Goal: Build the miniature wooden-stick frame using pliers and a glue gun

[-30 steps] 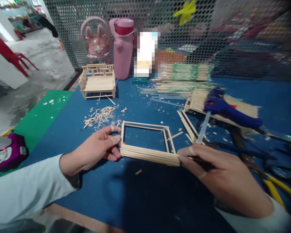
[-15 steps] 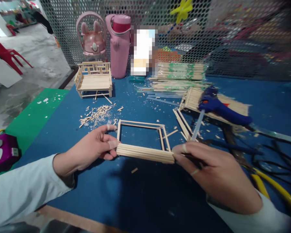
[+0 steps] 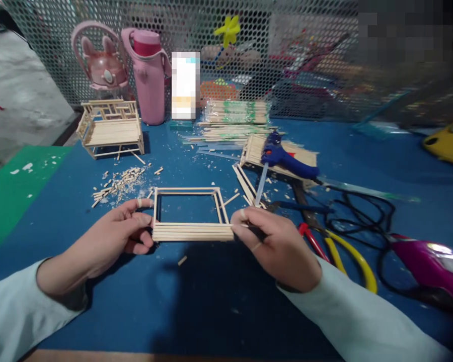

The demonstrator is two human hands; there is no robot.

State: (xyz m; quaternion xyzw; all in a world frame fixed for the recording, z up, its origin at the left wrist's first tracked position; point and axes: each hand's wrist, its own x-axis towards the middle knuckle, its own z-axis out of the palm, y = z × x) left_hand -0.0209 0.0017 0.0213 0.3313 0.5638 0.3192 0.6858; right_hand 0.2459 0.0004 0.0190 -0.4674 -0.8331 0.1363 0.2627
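A rectangular frame of thin wooden sticks (image 3: pixel 192 232) stands over the blue table, several sticks laid side by side along its near edge. My left hand (image 3: pixel 130 226) pinches its left end between thumb and fingers. At the near right corner, my right hand (image 3: pixel 274 241) is closed with its thumb and index fingertips against the stick ends. Behind the frame lies a heap of cut stick pieces (image 3: pixel 124 182). A small finished-looking stick bench (image 3: pixel 113 131) stands at the back left.
A blue glue gun (image 3: pixel 290 162) rests on a stick piece at the right. Near it lie yellow-handled pliers (image 3: pixel 357 254), black cables and a magenta tool (image 3: pixel 430 264). A pink bottle (image 3: pixel 150 83), a phone (image 3: pixel 184 85) and bagged sticks (image 3: pixel 237 111) stand or lie at the back.
The view has turned to the right, so things sit farther left in the picture. Both hands remain at the frame, whose near edge now looks level instead of slanting.
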